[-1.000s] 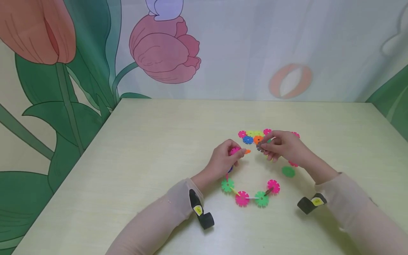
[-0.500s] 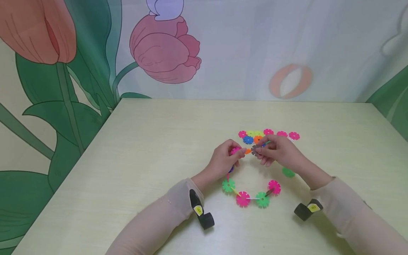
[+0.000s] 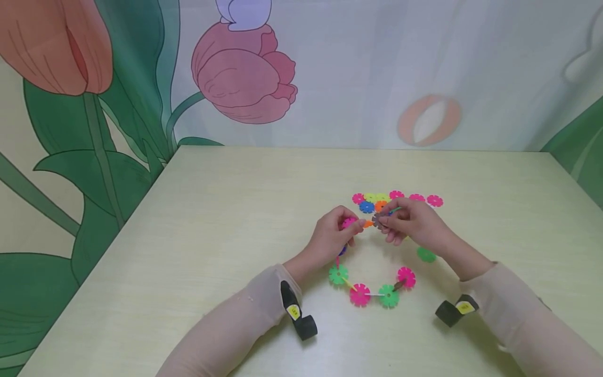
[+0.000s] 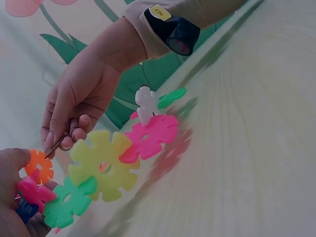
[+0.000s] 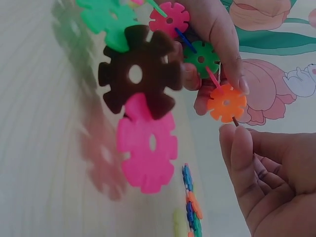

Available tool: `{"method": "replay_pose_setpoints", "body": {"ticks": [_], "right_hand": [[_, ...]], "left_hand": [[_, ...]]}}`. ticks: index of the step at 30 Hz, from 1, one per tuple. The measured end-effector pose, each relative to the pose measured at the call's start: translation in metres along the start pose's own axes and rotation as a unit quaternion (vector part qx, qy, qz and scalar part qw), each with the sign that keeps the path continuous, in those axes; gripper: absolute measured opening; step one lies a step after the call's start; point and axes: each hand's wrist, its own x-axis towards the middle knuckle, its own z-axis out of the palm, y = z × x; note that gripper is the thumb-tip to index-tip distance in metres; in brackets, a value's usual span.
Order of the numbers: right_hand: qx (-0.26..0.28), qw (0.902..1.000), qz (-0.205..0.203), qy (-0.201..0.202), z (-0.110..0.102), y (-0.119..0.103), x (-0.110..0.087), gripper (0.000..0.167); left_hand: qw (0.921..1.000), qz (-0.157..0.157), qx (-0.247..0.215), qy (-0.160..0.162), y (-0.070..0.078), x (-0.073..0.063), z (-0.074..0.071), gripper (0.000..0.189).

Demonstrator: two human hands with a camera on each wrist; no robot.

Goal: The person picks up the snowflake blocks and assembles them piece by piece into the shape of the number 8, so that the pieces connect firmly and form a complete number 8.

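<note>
My left hand (image 3: 330, 235) grips one end of a chain of notched plastic snowflake discs, at a pink disc (image 3: 349, 223) and an orange disc (image 5: 227, 102). Between thumb and fingertips, my right hand (image 3: 416, 220) pinches a brown snowflake disc (image 3: 378, 221). Seen edge-on in the right wrist view, the brown disc meets the orange disc's lower rim. The chain curves toward me through a green disc (image 3: 338, 274), a pink one (image 3: 360, 295) and another green one (image 3: 388, 296). A dark brown disc (image 5: 140, 72) and a pink disc (image 5: 148, 148) form its far end.
Loose snowflake discs lie behind the hands, among them a blue one (image 3: 367, 207) and a pink one (image 3: 435, 201). A single green disc (image 3: 426, 254) lies below the right wrist. A flower-printed curtain (image 3: 330, 78) hangs behind the pale table (image 3: 235, 209).
My right hand has moved left and slightly nearer, bringing the brown disc up to the orange one. The left hand stays almost still, and the chain has shifted slightly right.
</note>
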Motion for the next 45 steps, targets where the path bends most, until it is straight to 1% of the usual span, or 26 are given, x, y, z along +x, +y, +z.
{"method": "replay_pose_setpoints", "body": {"ticks": [4,7,13,15,17,19,21,23,27,30,33,37,41,45], "right_hand": [[0.001,1.0,-0.001,-0.007,0.001,0.002,0.001,0.025],[0.006,0.9999,-0.004,-0.009,0.003,0.003,0.001,0.024],[0.049,0.9987,-0.007,-0.013,0.01,0.005,0.004,0.025],[0.055,0.9984,-0.009,-0.011,0.011,0.004,0.004,0.025],[0.055,0.9984,-0.007,-0.008,0.013,0.003,0.005,0.025],[0.048,0.9988,-0.006,-0.004,0.013,0.001,0.006,0.025],[0.037,0.9993,-0.004,-0.002,0.012,-0.001,0.007,0.025],[0.026,0.9997,-0.005,-0.001,0.011,-0.003,0.009,0.026],[0.012,0.9999,-0.004,-0.003,0.009,-0.006,0.012,0.026],[0.008,1.0,-0.002,-0.003,0.012,-0.007,0.014,0.026],[0.002,1.0,0.002,-0.003,0.014,-0.007,0.015,0.027],[-0.021,0.9997,0.009,-0.006,0.016,-0.007,0.016,0.028],[-0.071,0.9974,0.014,0.005,0.012,-0.007,0.015,0.025],[-0.139,0.9898,0.024,0.023,0.004,-0.006,0.011,0.021]], "left_hand": [[1.0,0.002,-0.002,-0.002,-0.001,0.001,0.0,0.021],[1.0,-0.001,-0.005,-0.002,0.0,0.0,0.001,0.021],[0.9997,-0.015,-0.014,0.012,0.003,-0.003,0.003,0.021],[0.9996,-0.016,-0.02,0.016,0.004,-0.003,0.002,0.021],[0.9994,-0.018,-0.026,0.014,0.003,-0.003,0.002,0.021],[0.9995,-0.019,-0.025,0.006,0.002,-0.002,0.001,0.021],[0.9997,-0.02,-0.014,-0.007,0.003,0.0,-0.001,0.024],[0.9996,-0.02,0.0,-0.018,0.004,0.001,-0.003,0.03],[0.9981,-0.015,0.053,-0.029,0.005,0.002,-0.007,0.045],[0.9944,-0.005,0.101,-0.031,0.003,0.003,-0.007,0.049],[0.9897,0.01,0.14,-0.026,0.001,0.003,-0.007,0.048],[0.9841,0.024,0.176,-0.01,0.0,0.002,-0.006,0.044],[0.9812,0.027,0.191,0.003,0.0,0.001,-0.005,0.041],[0.9814,0.017,0.191,0.009,0.001,0.001,-0.005,0.039]]}}
